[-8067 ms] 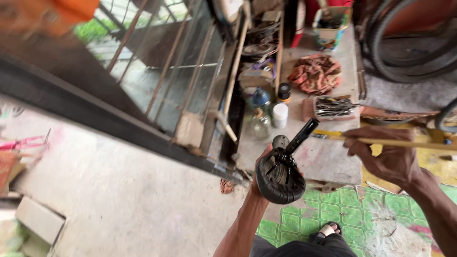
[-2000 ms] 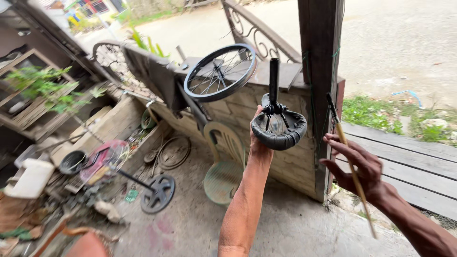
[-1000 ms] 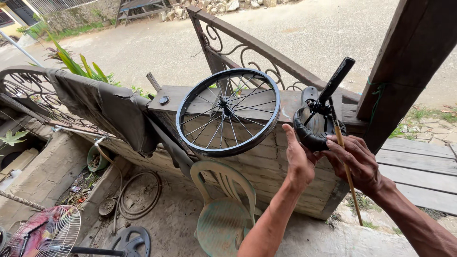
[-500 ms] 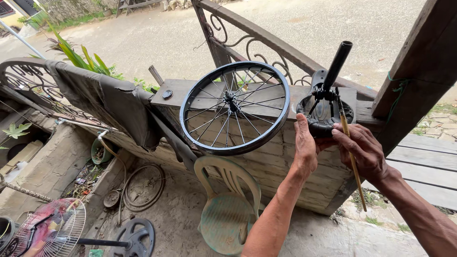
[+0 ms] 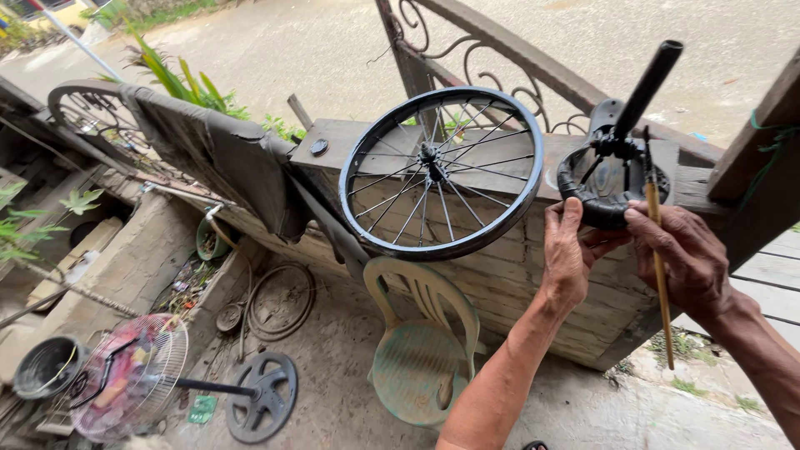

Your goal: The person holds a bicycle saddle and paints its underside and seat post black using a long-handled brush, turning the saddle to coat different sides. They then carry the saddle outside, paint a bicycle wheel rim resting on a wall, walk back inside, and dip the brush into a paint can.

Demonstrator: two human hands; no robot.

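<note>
An upturned black bicycle saddle [image 5: 608, 179] with its black seat post [image 5: 650, 83] pointing up sits on the top of a wooden ledge [image 5: 500, 275]. My left hand [image 5: 567, 258] grips the saddle's near rim from below. My right hand [image 5: 687, 258] holds a thin wooden stick [image 5: 660, 275] upright, with its fingers against the saddle's right side. A spoked black bicycle wheel [image 5: 442, 171] lies tilted on the ledge just left of the saddle.
A worn green plastic chair [image 5: 421, 358] stands under the ledge. A dark cloth [image 5: 225, 158] hangs over the railing at left. A fan cage [image 5: 129, 387] and its round base [image 5: 262, 396] lie on the ground. A thick wooden post [image 5: 767, 158] rises at right.
Both hands carried the saddle from the workshop floor side to the ledge. Over the last second it has come down beside the wheel, and my left hand slid to its near rim.
</note>
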